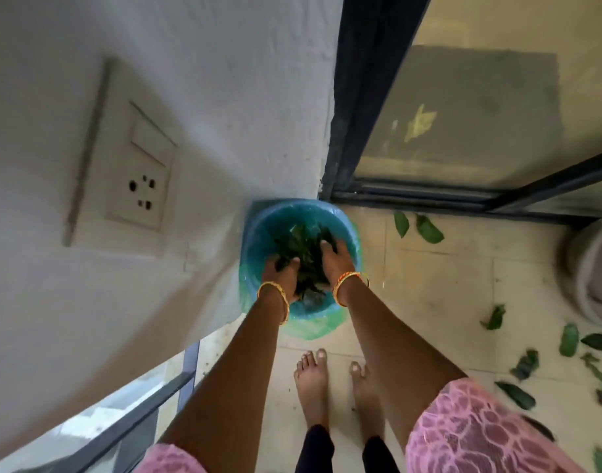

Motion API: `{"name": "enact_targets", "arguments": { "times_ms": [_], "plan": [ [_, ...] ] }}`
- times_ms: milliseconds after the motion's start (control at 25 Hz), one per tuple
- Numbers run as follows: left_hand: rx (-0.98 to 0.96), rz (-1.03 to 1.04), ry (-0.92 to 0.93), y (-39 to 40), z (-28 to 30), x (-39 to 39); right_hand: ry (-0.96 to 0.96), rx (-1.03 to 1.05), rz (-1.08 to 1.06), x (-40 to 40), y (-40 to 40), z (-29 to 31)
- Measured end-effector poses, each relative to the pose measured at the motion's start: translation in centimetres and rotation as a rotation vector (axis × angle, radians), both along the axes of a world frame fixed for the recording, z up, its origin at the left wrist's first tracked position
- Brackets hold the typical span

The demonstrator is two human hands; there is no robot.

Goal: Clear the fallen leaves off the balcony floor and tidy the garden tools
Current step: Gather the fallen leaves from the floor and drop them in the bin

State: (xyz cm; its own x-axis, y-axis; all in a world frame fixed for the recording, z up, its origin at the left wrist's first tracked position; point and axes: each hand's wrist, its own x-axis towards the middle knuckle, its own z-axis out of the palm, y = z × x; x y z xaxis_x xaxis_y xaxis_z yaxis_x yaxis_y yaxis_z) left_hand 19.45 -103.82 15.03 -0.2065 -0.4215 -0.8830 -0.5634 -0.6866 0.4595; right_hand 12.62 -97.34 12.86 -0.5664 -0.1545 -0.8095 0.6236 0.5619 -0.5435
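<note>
**Inspector:** Leaves (301, 257), a dark, limp bundle, sit between your hands at mid-frame, over the round blue bin (352, 233) with its thin, glossy green liner. Your left hand (280, 274) and right hand (333, 259) both curl round the bundle from opposite sides.

**Operator:** How much remains?

**Inspector:** By my judgement, part done. Loose leaves (518, 353) lie scattered on the pale, smooth floor tiles (429, 302) at right, two more near the dark door frame (361, 97). No garden tools are visible; you cannot count that step as finished.
</note>
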Motion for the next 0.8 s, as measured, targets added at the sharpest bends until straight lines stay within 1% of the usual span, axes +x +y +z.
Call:
{"name": "enact_targets", "arguments": {
  "times_ms": [40, 80, 120, 160, 240, 360, 480, 520, 640, 720, 800],
  "plan": [
    [-0.005, -0.072, -0.033, -0.3, -2.0, 0.4, -0.068, -0.013, 0.020, 0.0, 0.1, -1.3],
    [-0.016, -0.165, -0.070, -0.6, -2.6, 0.6, -0.108, -0.009, 0.050, 0.0, 0.3, -1.7],
    [-0.028, -0.226, -0.095, -0.7, -3.0, 0.8, -0.115, -0.002, 0.074, -0.1, 0.8, -2.2],
    [-0.030, -0.240, -0.111, -0.7, -2.6, 1.0, -0.104, 0.008, 0.089, -0.1, 1.3, -2.0],
    [-0.034, -0.226, -0.100, -0.2, -1.6, 1.4, -0.040, 0.037, 0.084, 0.1, 2.4, -1.8],
    [-0.182, -0.351, -0.150, 0.8, -0.9, 2.2, 0.073, 0.065, -0.039, 0.3, 3.9, 0.7],
    [-0.295, -0.456, -0.227, 2.8, 1.2, 2.4, 0.229, 0.126, 0.029, -0.2, 5.9, 4.2],
    [-0.328, -0.470, -0.218, 3.6, 2.0, 2.0, 0.277, 0.154, 0.033, -0.5, 6.6, 5.0],
    [-0.355, -0.536, -0.137, 6.7, 4.9, 0.0, 0.335, 0.206, -0.007, -2.1, 9.0, 7.1],
    [-0.317, -0.632, -0.099, 8.9, 6.0, -2.3, 0.341, 0.244, -0.002, -3.8, 10.9, 7.7],
    [-0.246, -0.701, -0.072, 10.8, 5.7, -4.7, 0.335, 0.281, 0.044, -5.7, 12.9, 7.6]
  ]
}}
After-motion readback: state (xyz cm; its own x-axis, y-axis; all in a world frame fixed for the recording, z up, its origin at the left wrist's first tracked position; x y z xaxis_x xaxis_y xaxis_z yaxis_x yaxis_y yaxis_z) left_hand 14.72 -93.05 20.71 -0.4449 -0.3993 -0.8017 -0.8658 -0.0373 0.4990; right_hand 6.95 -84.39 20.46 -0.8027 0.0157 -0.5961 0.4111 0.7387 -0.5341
